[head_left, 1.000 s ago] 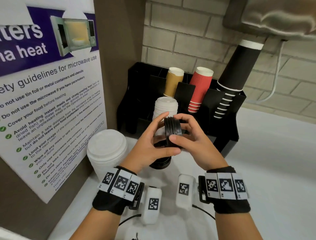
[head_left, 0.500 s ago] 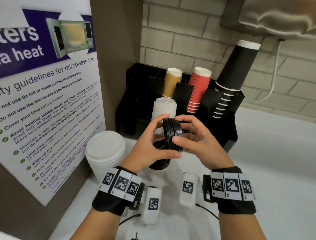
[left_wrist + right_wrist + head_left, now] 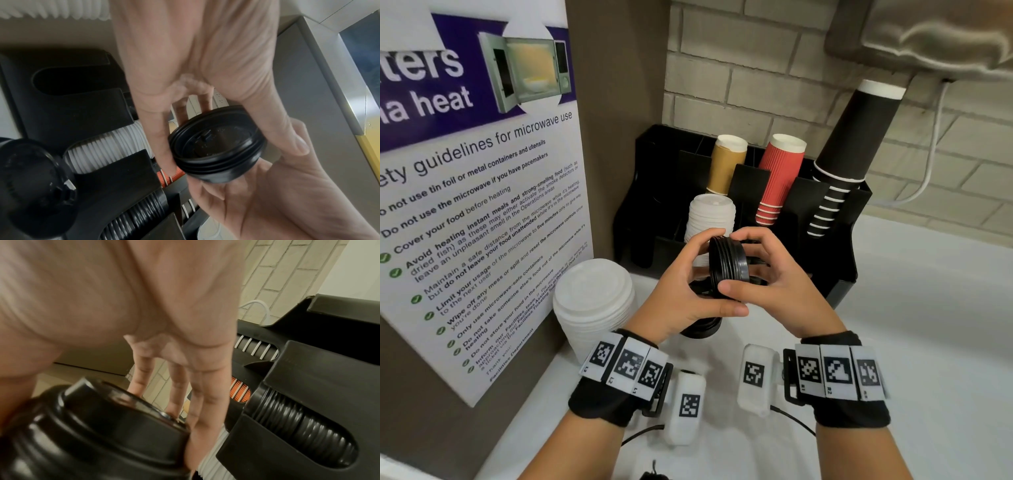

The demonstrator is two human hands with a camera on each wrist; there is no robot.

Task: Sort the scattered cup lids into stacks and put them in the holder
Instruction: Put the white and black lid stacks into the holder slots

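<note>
Lids of black plastic (image 3: 728,265), a short stack, sit clamped between both hands' (image 3: 690,294) (image 3: 774,289) curled fingers just near of the holder (image 3: 835,253), white stacks (image 3: 710,219) slotted, others (image 3: 594,301) left outside.

Even, soft indoor light is seen in the head view, with straight lines bent at the edges. Both wrist views are blurred, the nearest skin being out of focus.

left hand (image 3: 681,291) and right hand (image 3: 774,284) raised together, fingers curled inward
</note>
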